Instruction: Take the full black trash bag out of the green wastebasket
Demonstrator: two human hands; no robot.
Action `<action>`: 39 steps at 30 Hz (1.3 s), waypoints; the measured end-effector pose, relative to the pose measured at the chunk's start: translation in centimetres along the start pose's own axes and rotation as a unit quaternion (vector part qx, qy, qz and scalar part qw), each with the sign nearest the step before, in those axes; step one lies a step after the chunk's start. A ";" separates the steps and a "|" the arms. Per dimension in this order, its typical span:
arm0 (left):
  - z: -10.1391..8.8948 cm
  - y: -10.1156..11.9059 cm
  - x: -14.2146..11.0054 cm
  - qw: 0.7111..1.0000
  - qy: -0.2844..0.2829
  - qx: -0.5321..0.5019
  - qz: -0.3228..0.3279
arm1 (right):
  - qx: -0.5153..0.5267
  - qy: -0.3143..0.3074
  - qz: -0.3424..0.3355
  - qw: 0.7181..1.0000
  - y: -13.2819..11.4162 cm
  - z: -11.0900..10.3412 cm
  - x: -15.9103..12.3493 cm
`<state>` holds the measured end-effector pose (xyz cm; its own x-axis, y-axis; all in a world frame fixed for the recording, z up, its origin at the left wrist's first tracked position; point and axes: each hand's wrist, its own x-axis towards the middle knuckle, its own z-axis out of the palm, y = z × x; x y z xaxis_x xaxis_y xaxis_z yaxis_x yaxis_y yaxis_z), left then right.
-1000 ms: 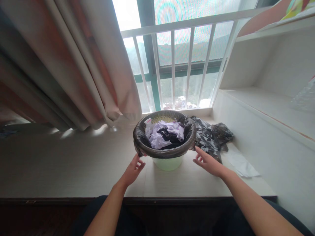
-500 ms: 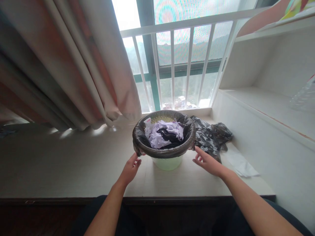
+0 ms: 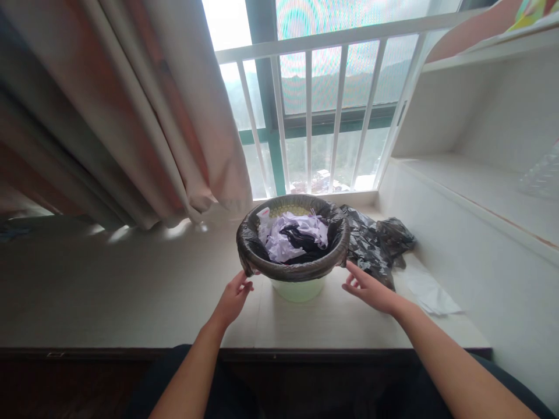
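Observation:
A pale green trash bin [image 3: 299, 292] stands upright, lined with a black garbage bag [image 3: 292, 271] folded over its rim. Crumpled white-lilac paper [image 3: 282, 243] and a dark bunched piece [image 3: 303, 237] lie inside. My left hand [image 3: 233, 298] pinches the bag's overhanging edge at the near left, its fingertips partly tucked under the plastic. At the near right, my right hand [image 3: 369, 287] has thumb and forefinger on the bag's edge, with the other fingers curled loosely below.
Another black plastic bag [image 3: 371, 247] lies crumpled right of the bin, with white sheets [image 3: 430, 292] beside it. A curtain [image 3: 174, 116] hangs at left, a white railing [image 3: 308, 116] crosses the window behind, and a shelf unit [image 3: 463, 203] with a clear bottle [image 3: 544, 174] stands at right.
The whole view has shifted very slightly. Both hands stay at the bag's edge, and the bin has not visibly moved.

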<state>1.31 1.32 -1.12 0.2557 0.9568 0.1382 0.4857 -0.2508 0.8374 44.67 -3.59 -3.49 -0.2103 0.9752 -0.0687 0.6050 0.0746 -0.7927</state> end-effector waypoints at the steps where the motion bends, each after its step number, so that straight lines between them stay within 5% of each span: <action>1: 0.0 0.0 0.0 1.000 -0.002 -0.002 0.000 | 0.000 -0.003 -0.002 1.000 0.0 0.0 0.0; 39: 0.5 0.4 0.3 0.998 -0.017 -0.006 -0.055 | -0.009 -0.009 -0.005 1.000 -0.1 0.2 0.3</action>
<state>1.95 1.45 -1.03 0.2296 0.9729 0.0266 0.5023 -0.1418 0.8530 44.43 -3.38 -3.53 -0.2304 0.9704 -0.0728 0.6164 0.0876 -0.7826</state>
